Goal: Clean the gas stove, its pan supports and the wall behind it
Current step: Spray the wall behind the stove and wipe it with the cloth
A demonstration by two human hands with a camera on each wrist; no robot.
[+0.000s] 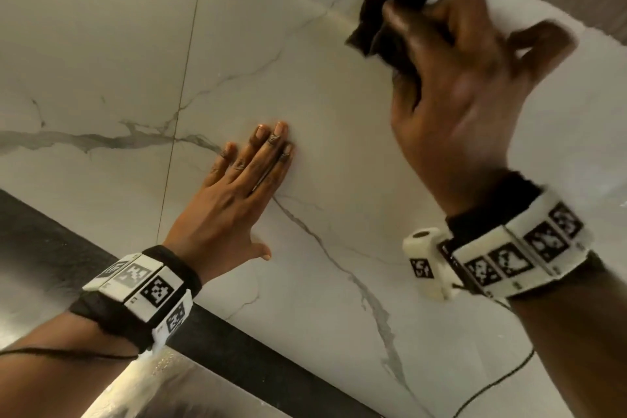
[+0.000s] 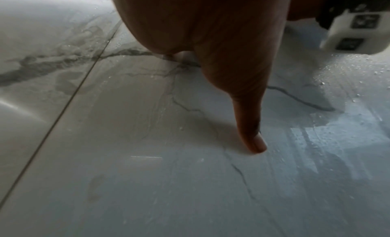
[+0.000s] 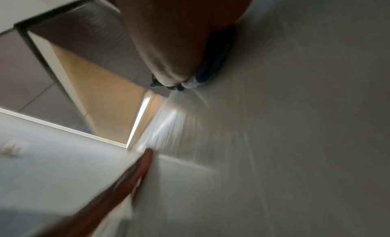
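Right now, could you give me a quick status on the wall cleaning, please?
Left hand flat on marble wall, fingers straight. Right hand grips dark cloth, high near wall's top edge. Nothing in the way.

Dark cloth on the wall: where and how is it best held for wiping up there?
Hold the bunched middle of the dark cloth, coming at it from below, palm toward the marble wall, as the right hand does. Its fingers curl into the wad while loose corners stick out above. The left hand lies flat on the wall.
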